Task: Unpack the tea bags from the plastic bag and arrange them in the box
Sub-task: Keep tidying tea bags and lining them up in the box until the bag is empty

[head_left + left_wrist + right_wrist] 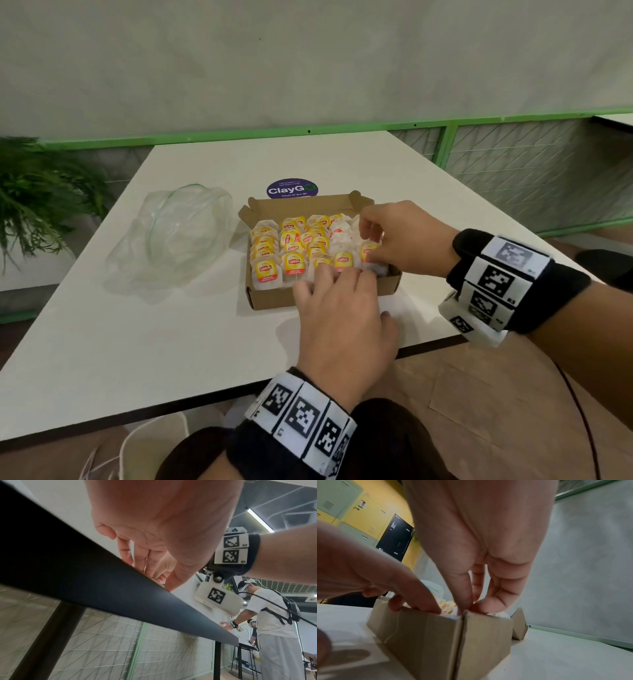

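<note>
White tabletop (pixel 144 342) fills most of the head view, backed by a pale wall and a green-framed mesh railing (pixel 513 150), with a leafy plant (pixel 37 195) at the far left. On the table lies a crumpled clear plastic bag (pixel 171 236), flat and apparently emptied, just left of an open cardboard box (pixel 274 299). Behind the box sits a round purple ClayGo sticker (pixel 292 189). Rows of Lipton tea bags (pixel 293 262) with yellow tags fill the box, standing on edge.

Both hands wear black wristbands with black-and-white markers. The left hand (pixel 342 318) reaches over the near wall of the box, its straight fingers pressing down on the front row of tea bags. The right hand (pixel 404 240) hovers over the right end of the box, thumb and forefinger pinched together on a tea bag at that corner.
</note>
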The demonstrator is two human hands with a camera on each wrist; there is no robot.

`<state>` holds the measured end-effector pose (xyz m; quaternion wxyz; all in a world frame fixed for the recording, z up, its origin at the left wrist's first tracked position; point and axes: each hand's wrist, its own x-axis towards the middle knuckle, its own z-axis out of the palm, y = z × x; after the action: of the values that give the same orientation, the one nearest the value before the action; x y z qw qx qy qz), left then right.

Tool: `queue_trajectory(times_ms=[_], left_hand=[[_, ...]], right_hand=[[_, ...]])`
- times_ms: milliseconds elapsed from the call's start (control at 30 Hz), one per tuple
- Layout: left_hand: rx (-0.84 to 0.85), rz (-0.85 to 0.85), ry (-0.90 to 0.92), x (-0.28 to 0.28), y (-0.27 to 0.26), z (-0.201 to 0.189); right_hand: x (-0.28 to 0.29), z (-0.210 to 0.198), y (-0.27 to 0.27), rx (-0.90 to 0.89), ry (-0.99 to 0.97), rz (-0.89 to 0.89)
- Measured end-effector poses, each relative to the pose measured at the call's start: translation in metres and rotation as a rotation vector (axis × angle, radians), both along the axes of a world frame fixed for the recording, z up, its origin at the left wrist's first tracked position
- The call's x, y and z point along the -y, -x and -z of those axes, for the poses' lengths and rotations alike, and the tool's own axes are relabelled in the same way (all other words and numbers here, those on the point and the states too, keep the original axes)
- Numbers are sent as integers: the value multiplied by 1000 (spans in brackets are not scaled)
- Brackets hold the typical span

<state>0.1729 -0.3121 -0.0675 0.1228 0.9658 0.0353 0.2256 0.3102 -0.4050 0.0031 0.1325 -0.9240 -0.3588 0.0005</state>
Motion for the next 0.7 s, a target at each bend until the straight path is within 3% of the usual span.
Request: queue_trajectory(times_ms=[267, 400, 567, 700], left_hand=[[-12, -65, 17, 0, -8, -5], [-25, -78, 58, -16, 3, -14], [45, -204, 160, -76, 35, -34], [78, -409, 320, -140, 55, -56]], right_hand=[[19, 13, 24, 144, -84, -38], [19, 22, 21, 102, -68, -22], [24, 11, 25, 160, -171, 9], [28, 13, 49, 102, 63, -125]])
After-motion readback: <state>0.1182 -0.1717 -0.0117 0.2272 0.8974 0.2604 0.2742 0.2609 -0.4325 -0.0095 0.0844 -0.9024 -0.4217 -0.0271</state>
